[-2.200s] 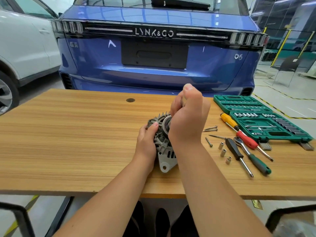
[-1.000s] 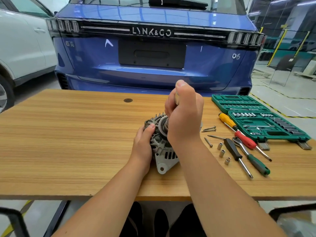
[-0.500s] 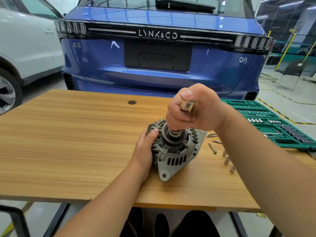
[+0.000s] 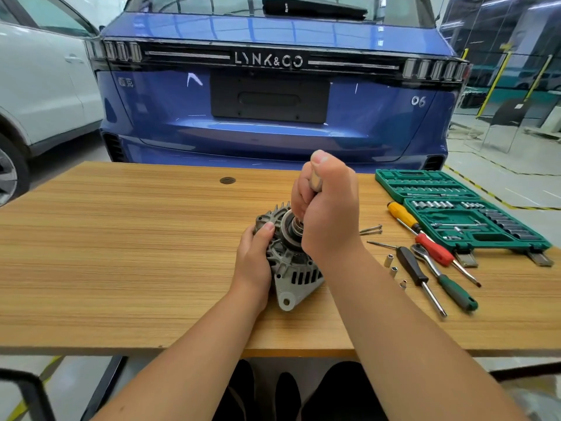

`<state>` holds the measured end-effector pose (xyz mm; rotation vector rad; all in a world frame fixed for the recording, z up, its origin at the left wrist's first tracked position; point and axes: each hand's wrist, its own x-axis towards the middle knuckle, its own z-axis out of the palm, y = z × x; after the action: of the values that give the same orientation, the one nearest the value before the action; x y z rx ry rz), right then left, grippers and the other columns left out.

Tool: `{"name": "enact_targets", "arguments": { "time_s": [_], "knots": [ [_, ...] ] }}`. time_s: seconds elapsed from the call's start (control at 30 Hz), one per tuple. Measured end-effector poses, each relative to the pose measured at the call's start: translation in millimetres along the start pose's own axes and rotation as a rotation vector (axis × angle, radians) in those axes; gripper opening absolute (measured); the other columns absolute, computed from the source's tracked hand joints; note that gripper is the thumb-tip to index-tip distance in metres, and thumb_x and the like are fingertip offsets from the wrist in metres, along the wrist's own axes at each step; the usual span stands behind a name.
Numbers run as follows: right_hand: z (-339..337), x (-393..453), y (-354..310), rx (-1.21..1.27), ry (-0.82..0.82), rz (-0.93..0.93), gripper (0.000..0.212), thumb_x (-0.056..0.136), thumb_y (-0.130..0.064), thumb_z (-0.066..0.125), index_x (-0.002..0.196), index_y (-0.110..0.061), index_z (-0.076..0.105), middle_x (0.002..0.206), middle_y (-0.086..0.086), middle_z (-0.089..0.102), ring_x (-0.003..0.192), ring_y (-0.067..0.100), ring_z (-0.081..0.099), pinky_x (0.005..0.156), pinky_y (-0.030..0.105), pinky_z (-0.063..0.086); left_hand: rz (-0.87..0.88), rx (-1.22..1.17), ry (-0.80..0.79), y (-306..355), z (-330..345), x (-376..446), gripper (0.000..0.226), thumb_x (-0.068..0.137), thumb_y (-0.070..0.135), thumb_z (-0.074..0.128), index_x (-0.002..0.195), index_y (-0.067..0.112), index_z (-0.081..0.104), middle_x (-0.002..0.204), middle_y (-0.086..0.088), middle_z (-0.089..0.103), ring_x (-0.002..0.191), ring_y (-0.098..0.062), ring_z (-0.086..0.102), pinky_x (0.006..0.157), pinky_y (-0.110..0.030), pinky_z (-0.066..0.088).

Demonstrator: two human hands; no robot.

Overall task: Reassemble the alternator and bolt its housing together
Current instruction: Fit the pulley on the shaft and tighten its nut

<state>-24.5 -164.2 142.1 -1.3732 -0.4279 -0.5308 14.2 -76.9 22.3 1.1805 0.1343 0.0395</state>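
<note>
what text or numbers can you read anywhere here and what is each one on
"LYNK&CO": silver lettering on the blue car's tailgate.
"06": badge on the tailgate's right side.
Small badge on the tailgate's left side: too blurred to read.
Green socket case markings: too small to read.

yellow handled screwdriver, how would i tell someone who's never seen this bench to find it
Start at the open green socket case on the right end of the wooden table. Along its near-left edge lies a row of hand tools; the yellow-handled screwdriver is the farthest. It is the only yellow handle: its neighbours are red, black and green.
</note>
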Motion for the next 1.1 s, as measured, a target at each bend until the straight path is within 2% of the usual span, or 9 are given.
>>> {"name": "enact_targets", "arguments": {
  "time_s": [0.2, 0.33, 0.43, 0.63, 0.8, 0.9, 1.0, 1.1],
  "knots": [
    [7.5, -1.3, -1.1, -0.037, 0.099, -0.025, 0.046, 0.076, -0.052, 0.042, 0.04, -0.024, 0.037, 0.044, -0.001, 0.032, 0.048, 0.016, 0.032, 0.052, 0.031, 0.03, 0.008, 0.004, 0.014, 0.6, -0.5, -2.3, 0.107, 0.06, 0.069, 0.069, 0.149, 0.013, 0.048, 0.132, -0.01, 0.068, 0.118, -0.027, 0.068, 0.103, -0.055, 0.054],
    [7.9, 1.1, -1.7, -0.044, 0.029, -0.008, 0.045, 0.075, -0.053, 0.042, 0.041, -0.024, 0.037, 0.045, 0.001, 0.032, 0.048, 0.015, 0.031, 0.051, 0.029, 0.029, 0.008, 0.022, -0.008, 1.7, -3.5, -1.4, 0.101, 0.063, 0.069, 0.069, 0.147, 0.015, 0.05, 0.13, -0.008, 0.069, 0.119, -0.029, 0.068, 0.105, -0.058, 0.052],
    [3.6, 2.3, -3.2, -0.036, -0.047, 0.0, 0.044, 0.075, -0.052, 0.043, 0.041, -0.025, 0.036, 0.044, -0.002, 0.032, 0.047, 0.014, 0.03, 0.049, 0.026, 0.03, -0.003, 0.033, -0.019, 0.4, -5.1, 0.6, 0.106, 0.063, 0.069, 0.071, 0.15, 0.014, 0.045, 0.133, -0.012, 0.067, 0.121, -0.032, 0.066, 0.106, -0.06, 0.05],
    [-11.8, 10.6, -10.6, 0.172, -0.079, 0.09, 0.046, 0.084, -0.04, 0.042, 0.042, -0.021, 0.038, 0.041, -0.004, 0.032, 0.042, 0.014, 0.027, 0.047, 0.025, 0.027, -0.009, 0.051, -0.034, -4.5, -8.5, 6.5, 0.099, 0.061, 0.067, 0.073, 0.144, 0.017, 0.05, 0.125, -0.01, 0.072, 0.115, -0.03, 0.07, 0.103, -0.058, 0.053],
    [-12.2, 11.5, -24.0, 0.194, -0.127, -0.008, 0.041, 0.072, -0.048, 0.046, 0.044, -0.019, 0.038, 0.04, -0.005, 0.031, 0.041, 0.017, 0.025, 0.048, 0.023, 0.025, -0.006, 0.063, -0.047, -8.7, -12.7, 11.6, 0.095, 0.063, 0.067, 0.074, 0.142, 0.019, 0.052, 0.116, -0.004, 0.076, 0.105, -0.022, 0.075, 0.095, -0.051, 0.058],
    [-16.5, 23.6, -46.9, 0.187, -0.181, -0.081, 0.041, 0.073, -0.046, 0.046, 0.044, -0.017, 0.036, 0.038, -0.006, 0.03, 0.039, 0.018, 0.025, 0.048, 0.023, 0.025, -0.01, 0.096, -0.06, -10.5, -14.6, 12.8, 0.095, 0.064, 0.073, 0.072, 0.143, 0.025, 0.05, 0.123, -0.003, 0.073, 0.111, -0.023, 0.072, 0.1, -0.053, 0.056],
    [-26.8, 34.6, -53.9, 0.155, -0.138, -0.052, 0.041, 0.073, -0.045, 0.05, 0.046, -0.017, 0.037, 0.04, -0.004, 0.028, 0.039, 0.017, 0.024, 0.048, 0.022, 0.025, 0.01, 0.105, -0.079, -12.5, -17.9, 12.5, 0.097, 0.066, 0.078, 0.069, 0.146, 0.026, 0.049, 0.13, -0.003, 0.069, 0.118, -0.023, 0.068, 0.104, -0.054, 0.053],
    [-42.1, 36.9, -43.2, 0.146, -0.011, 0.061, 0.043, 0.081, -0.04, 0.046, 0.047, -0.015, 0.036, 0.042, -0.001, 0.026, 0.041, 0.018, 0.021, 0.047, 0.024, 0.022, 0.045, 0.104, -0.087, -14.2, -19.1, 11.2, 0.103, 0.063, 0.086, 0.068, 0.145, 0.026, 0.049, 0.129, -0.002, 0.07, 0.114, -0.019, 0.07, 0.1, -0.05, 0.057]
  ]
}}
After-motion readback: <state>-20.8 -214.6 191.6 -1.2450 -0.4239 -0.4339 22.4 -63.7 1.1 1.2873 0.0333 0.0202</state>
